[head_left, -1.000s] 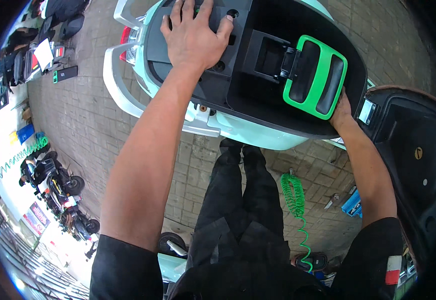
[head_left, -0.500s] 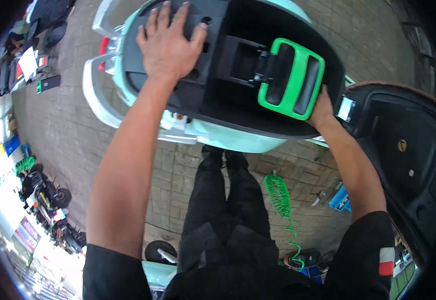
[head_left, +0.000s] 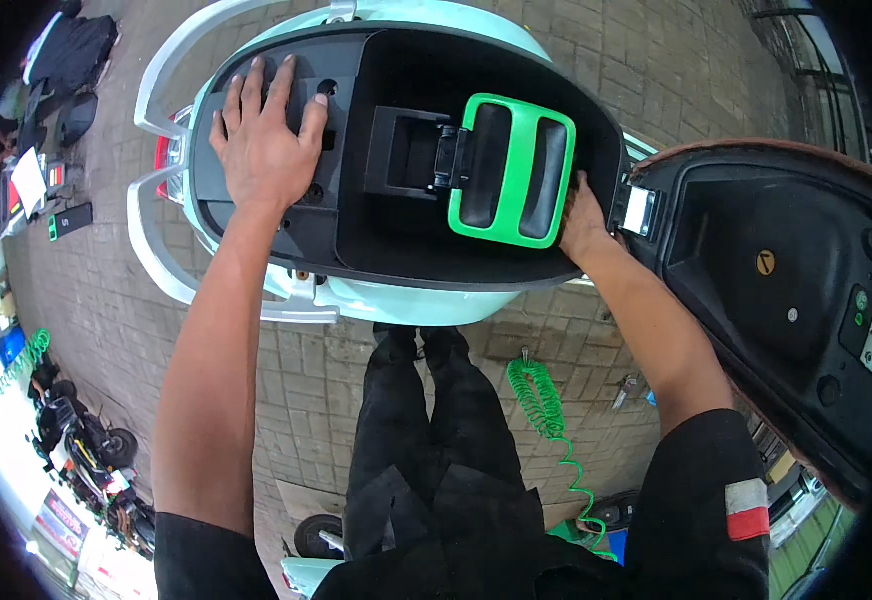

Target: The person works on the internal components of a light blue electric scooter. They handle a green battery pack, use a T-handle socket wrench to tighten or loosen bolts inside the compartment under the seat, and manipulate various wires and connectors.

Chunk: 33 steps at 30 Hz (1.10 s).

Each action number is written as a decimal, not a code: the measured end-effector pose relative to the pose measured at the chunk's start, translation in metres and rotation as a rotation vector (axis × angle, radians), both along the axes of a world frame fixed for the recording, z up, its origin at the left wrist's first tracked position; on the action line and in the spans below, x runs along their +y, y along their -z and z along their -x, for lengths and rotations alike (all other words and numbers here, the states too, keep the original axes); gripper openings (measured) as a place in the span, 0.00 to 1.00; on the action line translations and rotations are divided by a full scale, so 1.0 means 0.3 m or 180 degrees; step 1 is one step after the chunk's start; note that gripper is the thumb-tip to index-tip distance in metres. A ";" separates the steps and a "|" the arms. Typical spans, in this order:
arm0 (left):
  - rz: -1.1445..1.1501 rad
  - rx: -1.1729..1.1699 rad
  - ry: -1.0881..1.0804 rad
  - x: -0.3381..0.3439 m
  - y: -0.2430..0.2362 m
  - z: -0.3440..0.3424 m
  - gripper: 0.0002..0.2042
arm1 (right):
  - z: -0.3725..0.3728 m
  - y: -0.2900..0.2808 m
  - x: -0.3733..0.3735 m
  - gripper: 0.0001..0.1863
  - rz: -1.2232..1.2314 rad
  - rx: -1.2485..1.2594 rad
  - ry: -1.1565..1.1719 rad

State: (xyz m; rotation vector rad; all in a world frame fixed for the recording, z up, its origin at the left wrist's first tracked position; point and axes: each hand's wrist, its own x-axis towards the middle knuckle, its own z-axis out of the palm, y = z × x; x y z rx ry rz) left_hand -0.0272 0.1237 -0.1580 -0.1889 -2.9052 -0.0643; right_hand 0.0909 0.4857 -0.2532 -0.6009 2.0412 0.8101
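A pale mint scooter (head_left: 426,300) stands across my front with its black under-seat compartment (head_left: 376,230) uncovered. My left hand (head_left: 271,160) lies flat, fingers spread, on the black panel (head_left: 214,205) at the compartment's left. Inside the compartment, a bright green frame (head_left: 516,170) with two dark slots joins a black hinge at its left side. My right hand (head_left: 582,222) reaches into the compartment's right end, against or just beside the frame's right edge. Most of its fingers are hidden there, so their grip does not show.
The raised seat (head_left: 756,290) hangs out to the right, underside showing. Silver grab rails (head_left: 156,235) curve round the scooter's left end. A coiled green hose (head_left: 536,400) lies on the brick paving by my legs. Parked motorbikes (head_left: 96,440) line the far left.
The whole view has shifted, so the scooter sits lower and further left in it. Both hands keep the same places on the scooter, and the green frame looks unmoved.
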 end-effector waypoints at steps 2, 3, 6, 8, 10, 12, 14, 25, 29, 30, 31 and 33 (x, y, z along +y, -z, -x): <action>-0.0039 -0.0004 0.0025 0.020 -0.003 0.005 0.30 | -0.010 0.016 0.035 0.31 -0.0038 -0.0019 -0.0068; -0.0060 -0.0022 0.0027 0.029 -0.004 0.007 0.29 | -0.013 0.023 0.053 0.32 -0.0058 -0.0051 -0.0158; 0.0005 -0.0035 -0.0045 0.007 -0.009 -0.001 0.30 | 0.021 -0.056 -0.014 0.35 -0.0182 -0.0298 -0.0084; -0.0011 -0.0047 -0.0022 0.016 -0.008 0.000 0.30 | 0.023 -0.071 -0.015 0.36 -0.0153 -0.0304 0.0009; -0.0008 -0.0040 -0.0007 0.018 -0.017 0.001 0.30 | 0.023 -0.074 -0.007 0.37 -0.0106 -0.0288 0.0092; 0.0112 -0.0111 -0.0044 0.022 -0.015 0.003 0.29 | 0.007 -0.036 0.017 0.33 -0.0094 -0.0231 0.0012; 0.0124 -0.0141 -0.0067 0.020 -0.018 -0.001 0.29 | 0.011 -0.029 0.010 0.33 -0.0091 -0.0308 0.0065; 0.0132 -0.0193 -0.0082 0.026 -0.027 -0.003 0.29 | 0.007 0.003 0.015 0.31 -0.0235 -0.0364 -0.0051; 0.0139 -0.0222 -0.0095 0.025 -0.034 -0.005 0.29 | 0.016 -0.034 0.006 0.32 0.0081 -0.0310 0.0089; 0.0124 -0.0225 -0.0088 0.027 -0.037 -0.005 0.29 | 0.016 -0.027 0.008 0.33 0.0107 -0.0295 0.0142; 0.0126 -0.0223 -0.0086 0.025 -0.036 -0.004 0.29 | 0.017 -0.011 0.010 0.33 0.0136 -0.0277 0.0195; 0.0055 -0.0202 -0.0073 0.022 -0.035 -0.004 0.30 | 0.018 0.023 0.013 0.34 0.0195 -0.0241 0.0300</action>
